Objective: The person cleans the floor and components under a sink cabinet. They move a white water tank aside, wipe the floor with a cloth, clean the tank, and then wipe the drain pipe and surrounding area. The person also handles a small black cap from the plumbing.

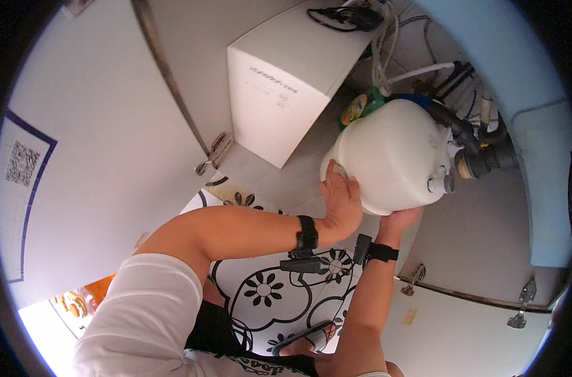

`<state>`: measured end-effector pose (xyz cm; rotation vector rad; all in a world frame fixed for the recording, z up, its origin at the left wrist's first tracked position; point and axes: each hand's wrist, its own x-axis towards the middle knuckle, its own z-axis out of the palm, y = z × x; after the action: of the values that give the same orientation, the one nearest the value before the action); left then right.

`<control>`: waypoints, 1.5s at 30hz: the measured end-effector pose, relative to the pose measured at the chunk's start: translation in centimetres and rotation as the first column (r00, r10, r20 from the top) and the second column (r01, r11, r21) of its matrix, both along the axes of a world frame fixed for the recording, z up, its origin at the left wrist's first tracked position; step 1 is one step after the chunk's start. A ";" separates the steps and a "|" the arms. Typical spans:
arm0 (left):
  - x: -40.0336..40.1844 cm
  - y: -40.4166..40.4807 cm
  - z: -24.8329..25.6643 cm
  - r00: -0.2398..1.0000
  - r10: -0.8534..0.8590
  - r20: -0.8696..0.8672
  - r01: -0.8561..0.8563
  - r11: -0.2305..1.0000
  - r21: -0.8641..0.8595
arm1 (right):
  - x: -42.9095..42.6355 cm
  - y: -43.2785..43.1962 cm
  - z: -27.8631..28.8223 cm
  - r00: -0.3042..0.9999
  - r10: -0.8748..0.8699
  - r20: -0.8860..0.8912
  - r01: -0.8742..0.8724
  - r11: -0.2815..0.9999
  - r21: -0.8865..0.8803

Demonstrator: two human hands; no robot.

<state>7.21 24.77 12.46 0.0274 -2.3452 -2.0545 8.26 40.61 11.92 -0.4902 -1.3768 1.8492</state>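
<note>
A rounded white plastic tank, probably a water storage tank, is tilted inside the open cabinet. My left hand presses on its near left end, the fingertips at a recess in the base. Under its lower edge, my right hand supports it, with most of the fingers hidden beneath. A short capped fitting sticks out of the tank's right end. Behind the tank shows a green bottle with a yellow label, partly covered. Both wrists carry black straps with small dark devices.
A tall white appliance housing bearing writing stands to the left. Grey drain pipes, white tubes and a black cable fill the back. Open doors flank the cabinet: a left door and a right door, both on metal hinges. Patterned tiles lie below.
</note>
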 end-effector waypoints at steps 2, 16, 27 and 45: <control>-1.8 -0.7 0.9 0.986 0.044 -0.160 -0.049 0.998 -0.025 | -0.1 0.4 -0.7 0.996 -0.042 -0.083 0.037 0.997 -0.063; -6.4 -2.5 7.4 0.614 -0.235 -0.753 0.053 0.965 -0.258 | -0.8 -0.5 -1.3 0.989 -0.146 0.002 0.145 0.977 -0.154; -2.7 -3.9 0.1 0.127 -0.644 -0.754 0.133 0.765 -0.630 | 3.7 -4.4 0.1 0.998 -0.053 0.012 0.053 0.998 0.031; -6.6 -4.5 -3.8 0.962 -0.160 -0.220 0.074 0.932 -0.354 | 5.1 -13.7 -5.3 0.963 0.069 0.259 0.040 0.918 -0.394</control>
<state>0.58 20.25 8.66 -0.3623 -2.5540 -1.5477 13.32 26.87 6.64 -0.9716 -1.1690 2.1449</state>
